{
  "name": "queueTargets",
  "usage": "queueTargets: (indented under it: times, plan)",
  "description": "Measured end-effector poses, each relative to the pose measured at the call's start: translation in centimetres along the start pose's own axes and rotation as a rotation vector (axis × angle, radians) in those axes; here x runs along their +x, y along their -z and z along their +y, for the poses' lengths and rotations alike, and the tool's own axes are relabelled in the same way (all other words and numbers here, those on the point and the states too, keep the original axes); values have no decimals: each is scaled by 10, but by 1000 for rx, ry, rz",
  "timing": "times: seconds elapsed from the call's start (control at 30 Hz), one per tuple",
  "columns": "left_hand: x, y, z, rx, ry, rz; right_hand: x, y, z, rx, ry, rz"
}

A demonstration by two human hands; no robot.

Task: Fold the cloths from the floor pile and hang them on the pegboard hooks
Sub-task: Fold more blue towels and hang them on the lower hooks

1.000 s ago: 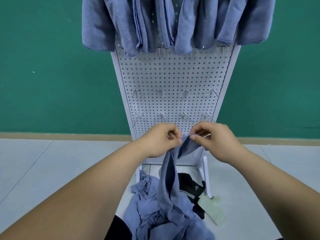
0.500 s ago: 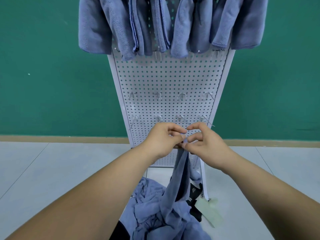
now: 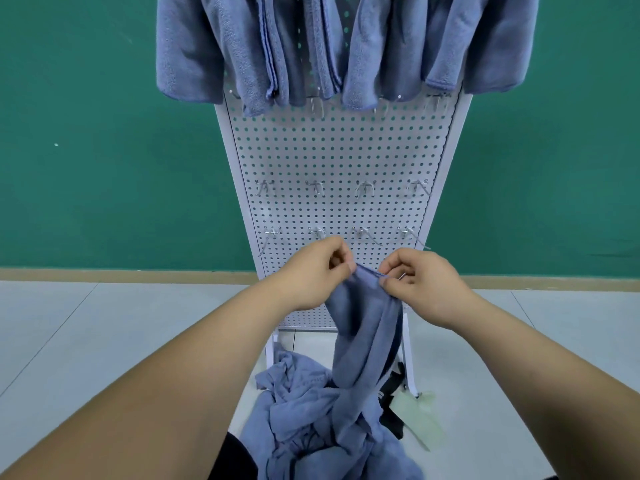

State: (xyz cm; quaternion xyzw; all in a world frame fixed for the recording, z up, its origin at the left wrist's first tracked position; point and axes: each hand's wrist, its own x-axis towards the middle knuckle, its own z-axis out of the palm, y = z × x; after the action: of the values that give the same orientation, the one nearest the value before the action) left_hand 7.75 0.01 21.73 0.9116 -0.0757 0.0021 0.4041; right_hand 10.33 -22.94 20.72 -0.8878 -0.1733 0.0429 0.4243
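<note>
Head view, hands first. Left hand (image 3: pixel 313 271) pinches the top hem of a blue-grey cloth (image 3: pixel 367 327) between thumb and forefinger, other fingers curled in. Right hand (image 3: pixel 420 280) pinches the same hem just beside it, so only a short stretch of edge is taut between the two grips. Below the hands the cloth hangs bunched in a rope-like drape, and its lower end reaches the floor pile (image 3: pixel 304 410), where it lies tangled with other cloths of the same colour. A dark item (image 3: pixel 393 424) and a pale green piece (image 3: pixel 424 422) lie at the right edge of the pile; what they are cannot be told.

Behind the hands stands the white pegboard (image 3: pixel 339 161). Its top row carries folded cloths (image 3: pixel 346 46) already hung. Two lower rows of hooks (image 3: pixel 365 188) are bare.

Judgement: step in hand is finding the corners and opening the cloth flat before folding.

How to do it well:
- Slide each pinch outward along the hem until a corner is felt. Do not let go of the edge.
- Lift until the lower end clears the pile, or it will drag neighbours up with it.
- Shake once to drop the twist, then check the hem runs straight.
- Fold to a width like the hung ones, so it sits on one hook.

Risk: hem slipping from a light pinch.
</note>
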Motion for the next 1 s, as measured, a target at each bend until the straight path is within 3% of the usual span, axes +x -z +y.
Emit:
queueTargets:
  times: [0.13,0.33,0.43,0.63,0.77,1.0]
  plan:
    - [-2,4,4,-93,-74,10,1,0,6,-172,-10,-54]
    - [-2,11,4,-15,-86,108,1,9,13,89,-26,-316]
    - [-2,16,-1,34,-50,152,2,16,23,55,-40,-395]
    - [-3,24,-13,252,10,199,0,36,43,-120,-115,-366]
    - [-5,18,-14,157,48,98,-3,44,38,4,-106,-302]
    - [-6,-20,11,-116,-45,-146,-5,24,5,141,67,-251]
